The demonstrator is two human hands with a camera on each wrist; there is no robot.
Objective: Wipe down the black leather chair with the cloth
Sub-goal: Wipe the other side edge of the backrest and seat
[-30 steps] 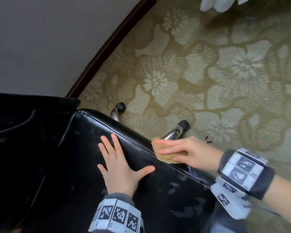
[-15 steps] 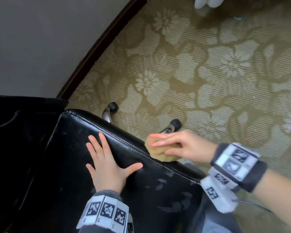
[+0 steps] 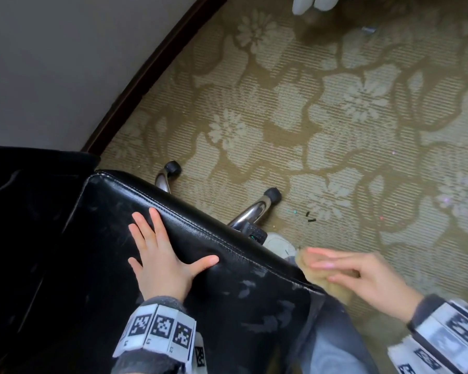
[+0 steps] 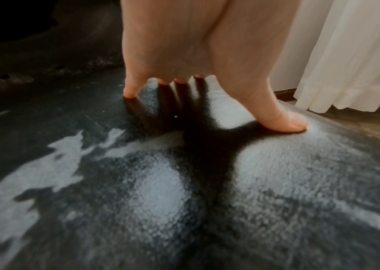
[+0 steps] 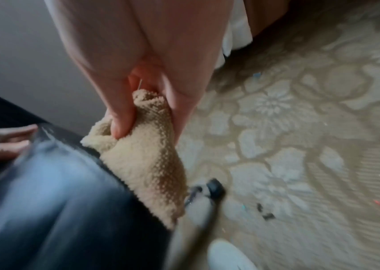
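The black leather chair [image 3: 97, 238] fills the lower left of the head view, its seat [image 4: 184, 201] scuffed with pale worn patches. My left hand [image 3: 160, 255] lies flat on the seat with fingers spread, thumb [image 4: 284, 124] pressed down near the stitched edge. My right hand [image 3: 362, 279] grips a tan terry cloth [image 5: 145, 164] between thumb and fingers and holds it against the seat's right side edge [image 5: 115, 175], at the near corner. The cloth [image 3: 327, 282] shows blurred under the fingers.
Chrome chair legs with black casters [image 3: 272, 194] stick out over the floral carpet [image 3: 362, 130]. A white shoe [image 3: 278, 242] stands by the chair base. A dark skirting board [image 3: 146, 74] runs along the grey wall. White curtain [image 4: 346, 54] hangs at the far right.
My right hand has slid the cloth along the seat's side edge toward me, down to the near corner. The left hand stays flat on the seat.
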